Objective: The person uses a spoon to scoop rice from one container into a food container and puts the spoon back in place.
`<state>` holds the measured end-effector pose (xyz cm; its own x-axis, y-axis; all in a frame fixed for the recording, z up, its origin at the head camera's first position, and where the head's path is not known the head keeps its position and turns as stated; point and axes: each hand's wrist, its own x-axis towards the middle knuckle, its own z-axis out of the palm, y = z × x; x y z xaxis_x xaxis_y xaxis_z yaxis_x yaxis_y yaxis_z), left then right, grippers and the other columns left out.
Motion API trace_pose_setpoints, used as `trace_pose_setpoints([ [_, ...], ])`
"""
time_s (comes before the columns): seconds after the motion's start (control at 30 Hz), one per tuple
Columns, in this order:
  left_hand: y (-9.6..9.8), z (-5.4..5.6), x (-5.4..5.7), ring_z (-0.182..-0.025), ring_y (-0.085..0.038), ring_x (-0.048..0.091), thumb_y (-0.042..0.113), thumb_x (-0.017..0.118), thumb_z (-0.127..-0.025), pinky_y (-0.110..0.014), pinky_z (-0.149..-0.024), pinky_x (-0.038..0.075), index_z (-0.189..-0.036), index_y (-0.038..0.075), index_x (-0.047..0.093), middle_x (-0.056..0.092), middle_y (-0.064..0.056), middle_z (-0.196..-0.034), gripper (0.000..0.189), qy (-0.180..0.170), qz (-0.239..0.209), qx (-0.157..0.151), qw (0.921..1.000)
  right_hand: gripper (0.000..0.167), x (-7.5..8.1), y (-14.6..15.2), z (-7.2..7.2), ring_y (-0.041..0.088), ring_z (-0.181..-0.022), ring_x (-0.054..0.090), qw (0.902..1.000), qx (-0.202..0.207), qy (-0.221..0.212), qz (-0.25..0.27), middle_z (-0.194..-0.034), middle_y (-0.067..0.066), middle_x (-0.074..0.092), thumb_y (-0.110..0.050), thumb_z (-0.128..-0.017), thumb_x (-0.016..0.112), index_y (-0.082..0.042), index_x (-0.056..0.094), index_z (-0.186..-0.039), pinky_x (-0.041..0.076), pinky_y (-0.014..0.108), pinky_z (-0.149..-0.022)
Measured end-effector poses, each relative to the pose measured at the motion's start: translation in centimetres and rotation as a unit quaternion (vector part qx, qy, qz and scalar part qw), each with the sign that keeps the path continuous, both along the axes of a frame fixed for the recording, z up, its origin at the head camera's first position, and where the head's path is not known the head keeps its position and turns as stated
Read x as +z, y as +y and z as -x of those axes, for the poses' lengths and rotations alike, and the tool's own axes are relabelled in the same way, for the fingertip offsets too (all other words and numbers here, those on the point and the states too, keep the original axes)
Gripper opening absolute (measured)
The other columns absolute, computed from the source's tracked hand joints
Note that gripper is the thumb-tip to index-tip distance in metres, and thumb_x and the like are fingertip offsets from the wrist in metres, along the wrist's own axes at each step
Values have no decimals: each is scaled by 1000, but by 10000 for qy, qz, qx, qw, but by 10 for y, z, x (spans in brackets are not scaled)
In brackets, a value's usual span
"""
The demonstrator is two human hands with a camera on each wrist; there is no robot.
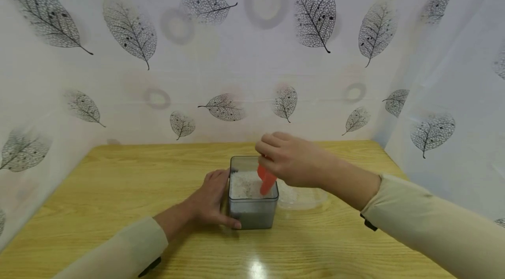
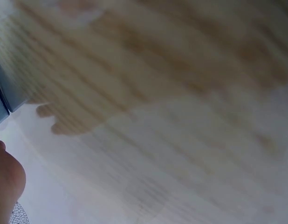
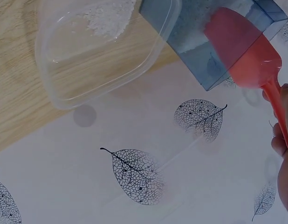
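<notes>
A red scoop [image 3: 246, 56] is in my right hand [image 1: 293, 158], its handle gripped by the fingers. Its bowl reaches down into a see-through grey-blue bin [image 1: 254, 214], in the head view at the middle of the table. White rice [image 1: 246, 184] fills much of the bin, and the scoop's end meets it. My left hand [image 1: 209, 200] holds the bin's left side, with the thumb round the front corner. A clear shallow plastic container [image 3: 65, 100] stands just right of the bin, with a small heap of rice [image 3: 109, 18] in it.
Under everything is a wood-grain table [image 1: 130, 182]. Behind it and at both sides hangs a pale sheet [image 1: 244, 64] printed with dark leaves. The left wrist view shows mostly blurred table and sheet.
</notes>
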<state>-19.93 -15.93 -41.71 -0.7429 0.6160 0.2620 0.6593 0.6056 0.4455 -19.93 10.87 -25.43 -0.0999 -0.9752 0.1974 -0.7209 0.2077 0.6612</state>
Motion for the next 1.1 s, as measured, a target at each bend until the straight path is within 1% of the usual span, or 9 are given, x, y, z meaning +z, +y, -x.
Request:
trace_pose_setpoints([
  [0.13,-1,0,-1,-139,-24,35,74,80,-59,-54,-115,22,-156,14,24,42,0,-151,128,82,-5,-37,10000,5,-5,-3,0,21,-87,45,9999,-74,-21,-83,-100,4,54,-9,-87,66,-9,67,-92,46,31,-80],
  [0.27,-1,1,-1,-139,-24,35,75,80,-59,-53,-115,22,-157,14,22,42,0,-151,129,90,25,-36,10000,2,-8,-3,0,19,-82,40,9997,-192,-102,-89,-92,2,49,-9,-87,65,-10,63,-88,39,30,-72],
  [0.33,-1,1,-1,-139,-24,34,75,80,-58,-53,-116,21,-157,13,22,42,0,-151,130,58,34,-17,10000,1,-9,-3,-1,19,-81,39,9993,-314,-145,-157,-90,2,48,-11,-88,63,-11,63,-89,38,28,-70],
  [0.53,0,1,-1,-138,-26,35,75,80,-58,-55,-115,22,-155,12,25,43,0,-150,128,88,17,2,10000,7,-14,-2,-4,16,-75,39,9965,-721,-266,-321,-84,0,49,-16,-92,64,-11,63,-87,38,26,-67],
  [0.63,0,1,-1,-138,-26,36,76,79,-58,-55,-115,22,-154,11,26,44,-1,-149,128,120,32,-6,9999,8,-18,0,-4,16,-72,37,9961,-782,-296,-296,-81,1,48,-15,-94,64,-11,63,-87,38,26,-68],
  [0.73,0,1,-2,-138,-26,36,78,78,-58,-55,-115,22,-155,11,26,44,-1,-150,129,117,42,-7,9999,7,-22,2,-3,16,-73,37,9965,-745,-350,-134,-81,1,48,-12,-94,64,-9,64,-88,39,27,-69],
  [0.93,0,1,-1,-138,-28,37,76,80,-58,-56,-114,23,-154,10,27,44,-3,-150,128,147,-9,-60,9999,2,-33,5,-2,17,-77,46,9968,-665,-343,271,-85,2,54,-9,-92,66,-7,66,-92,44,28,-72],
  [1.1,0,2,-1,-138,-28,37,75,79,-59,-57,-115,23,-154,10,26,43,-3,-152,128,165,47,-61,9998,9,-48,10,-1,19,-79,49,9934,-562,-641,764,-90,3,59,-12,-94,66,-6,68,-100,46,29,-74],
])
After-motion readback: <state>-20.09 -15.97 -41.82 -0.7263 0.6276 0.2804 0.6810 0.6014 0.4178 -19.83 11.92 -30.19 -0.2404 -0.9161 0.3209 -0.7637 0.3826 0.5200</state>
